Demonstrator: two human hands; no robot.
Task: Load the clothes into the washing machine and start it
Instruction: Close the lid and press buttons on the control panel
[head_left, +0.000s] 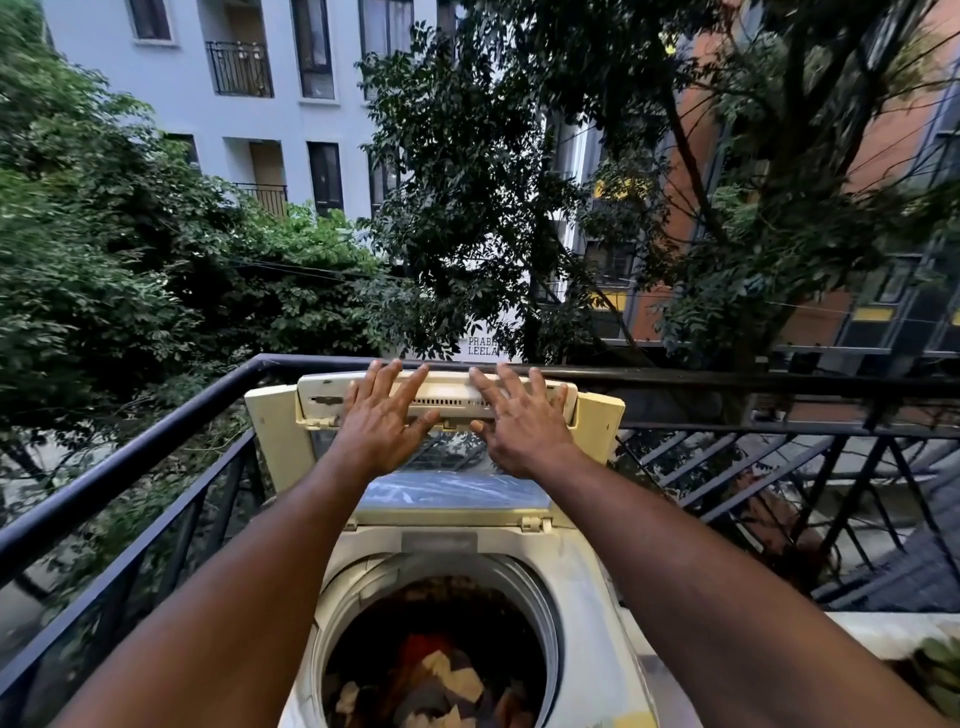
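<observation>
Left hand (384, 413) flat, fingers spread wide and straight, pressing on the raised lid (439, 402) of the washing machine (587, 582). Right hand (519, 418) same pose, fingers splayed and straight, palm on the lid's right half. Both hands sit near the folded lid's top edge, fingertips reaching the upper rim. Lid stands upright and folded, its clear lower panel hinged at the back of the machine top. Drum (363, 603) open below, between the forearms. Clothes (447, 675) lie inside the drum, a mixed heap of red, tan and dark pieces. Machine stands on a balcony against a black metal railing (130, 447). Trees (156, 260) and apartment buildings (249, 104) beyond the railing.
</observation>
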